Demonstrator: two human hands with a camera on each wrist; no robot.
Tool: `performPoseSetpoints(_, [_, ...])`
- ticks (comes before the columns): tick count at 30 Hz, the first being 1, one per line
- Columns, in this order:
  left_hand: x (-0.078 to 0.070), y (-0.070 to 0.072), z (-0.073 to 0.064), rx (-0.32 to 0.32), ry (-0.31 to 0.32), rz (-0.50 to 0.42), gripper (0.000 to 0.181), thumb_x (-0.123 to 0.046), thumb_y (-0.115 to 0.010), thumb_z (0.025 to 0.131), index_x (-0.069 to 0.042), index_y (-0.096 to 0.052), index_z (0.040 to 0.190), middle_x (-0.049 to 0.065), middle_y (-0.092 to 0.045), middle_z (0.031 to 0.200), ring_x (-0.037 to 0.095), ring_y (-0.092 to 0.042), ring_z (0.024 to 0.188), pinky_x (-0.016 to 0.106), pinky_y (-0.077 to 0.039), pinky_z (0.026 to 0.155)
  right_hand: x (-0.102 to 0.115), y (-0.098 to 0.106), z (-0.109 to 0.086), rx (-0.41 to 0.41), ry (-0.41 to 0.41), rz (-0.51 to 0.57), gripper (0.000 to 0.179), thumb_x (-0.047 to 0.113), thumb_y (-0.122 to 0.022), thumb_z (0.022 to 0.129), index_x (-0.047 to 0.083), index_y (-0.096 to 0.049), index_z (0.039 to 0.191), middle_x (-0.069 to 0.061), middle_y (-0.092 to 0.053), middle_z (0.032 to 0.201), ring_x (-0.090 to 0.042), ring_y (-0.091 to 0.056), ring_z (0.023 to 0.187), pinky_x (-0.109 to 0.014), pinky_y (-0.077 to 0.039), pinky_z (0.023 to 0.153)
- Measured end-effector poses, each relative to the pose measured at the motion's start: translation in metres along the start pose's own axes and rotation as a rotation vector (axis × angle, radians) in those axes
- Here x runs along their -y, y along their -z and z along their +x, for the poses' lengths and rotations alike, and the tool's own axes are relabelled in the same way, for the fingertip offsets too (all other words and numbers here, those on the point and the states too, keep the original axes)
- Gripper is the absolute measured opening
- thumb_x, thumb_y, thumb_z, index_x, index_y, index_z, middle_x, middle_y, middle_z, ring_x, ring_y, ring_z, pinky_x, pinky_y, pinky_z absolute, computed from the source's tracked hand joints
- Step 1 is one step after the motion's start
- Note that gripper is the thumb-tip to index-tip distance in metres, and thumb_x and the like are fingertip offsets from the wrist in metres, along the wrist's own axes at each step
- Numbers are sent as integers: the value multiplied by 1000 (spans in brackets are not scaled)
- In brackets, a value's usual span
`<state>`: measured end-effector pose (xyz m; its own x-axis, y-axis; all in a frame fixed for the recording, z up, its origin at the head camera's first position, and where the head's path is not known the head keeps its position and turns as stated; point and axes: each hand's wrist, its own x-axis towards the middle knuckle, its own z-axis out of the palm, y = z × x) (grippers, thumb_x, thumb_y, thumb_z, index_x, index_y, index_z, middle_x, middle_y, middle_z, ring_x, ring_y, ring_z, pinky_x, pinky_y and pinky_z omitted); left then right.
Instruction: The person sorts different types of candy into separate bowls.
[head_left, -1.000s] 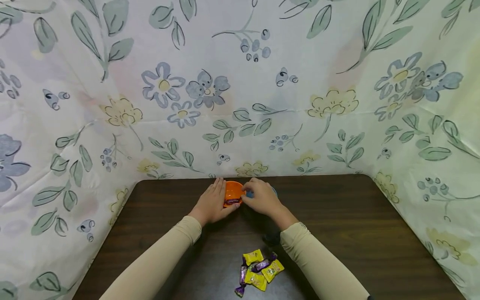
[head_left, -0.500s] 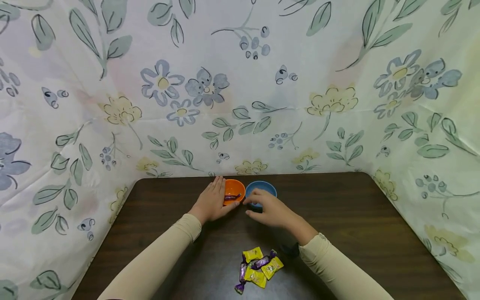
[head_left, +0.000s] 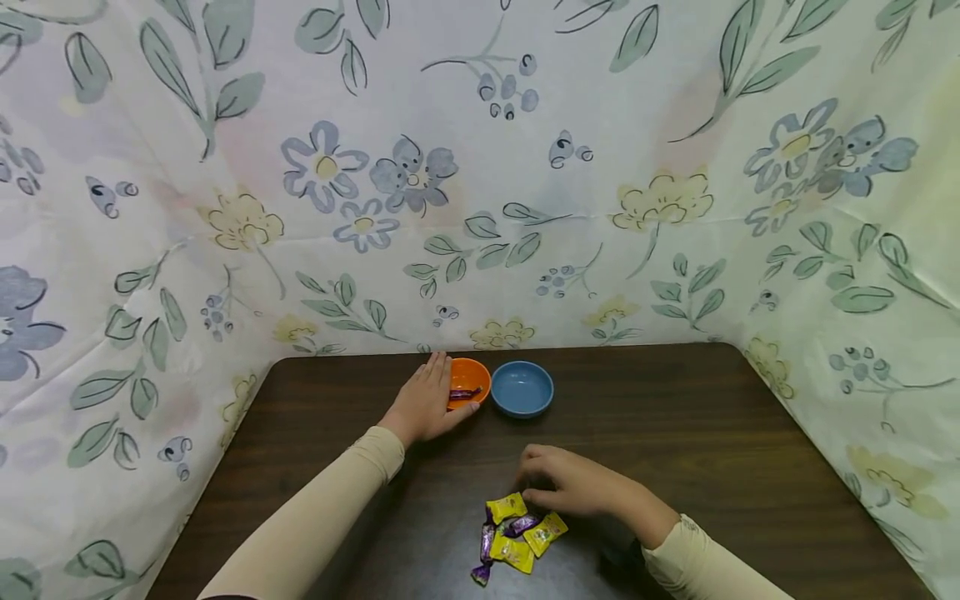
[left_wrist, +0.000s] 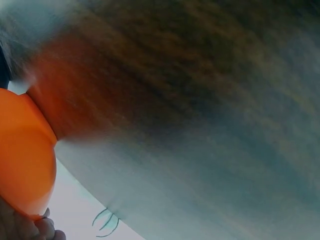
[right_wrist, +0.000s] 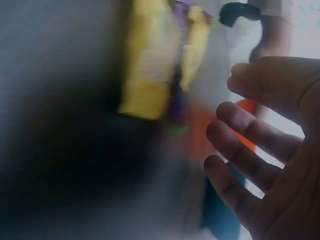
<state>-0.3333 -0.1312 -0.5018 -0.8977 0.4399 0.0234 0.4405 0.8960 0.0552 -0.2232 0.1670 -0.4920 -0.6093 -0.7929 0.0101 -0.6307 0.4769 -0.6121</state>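
My left hand (head_left: 425, 403) rests against the left side of an orange bowl (head_left: 480, 373), fingers straight along it and thumb at its front. In that bowl lies a purple-wrapped candy (head_left: 464, 394). The right hand (head_left: 573, 481) hovers just above and right of a small pile of candies, its fingers loosely bent and holding nothing. Yellow-wrapped candies (head_left: 512, 553) and purple-wrapped candies (head_left: 486, 543) make up the pile. In the right wrist view the fingers (right_wrist: 240, 125) are spread apart from a blurred yellow candy (right_wrist: 147, 60).
A blue bowl (head_left: 522, 389) stands right beside the orange one near the back edge of the dark wooden table (head_left: 712, 450). A floral cloth (head_left: 480, 275) hangs behind the table and along both sides.
My right hand has left the bowls and come back toward the candy pile, uncovering the blue bowl. The candy in the orange bowl has settled. The left hand stays in place.
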Motion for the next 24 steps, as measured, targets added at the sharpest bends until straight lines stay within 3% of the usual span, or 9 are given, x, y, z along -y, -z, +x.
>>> performPoseSetpoints(9, [2,-2,1,4,0,12,109,-81,-30,101,6,-20,167,24,-21,175,38,-21,164,49,-23,133,-2,-10,-17,29,-23,2,19,21,-73,102,21,-77,121,8,-67,115,-3,-61,102,-26,-57,90])
performPoseSetpoints(16, [0,0,1,3,-3,16,108,-81,-29,102,6,-20,167,24,-21,175,38,-22,164,50,-24,133,-3,-11,-21,-36,8,-41,14,16,-70,104,20,-77,115,9,-69,112,0,-61,101,-26,-58,86])
performPoseSetpoints(24, [-1,1,0,14,5,21,109,-82,-29,101,5,-21,167,23,-20,176,38,-21,165,50,-24,133,-4,-12,-23,-71,-27,-104,11,22,-74,101,23,-78,112,12,-67,106,0,-57,91,-22,-53,76])
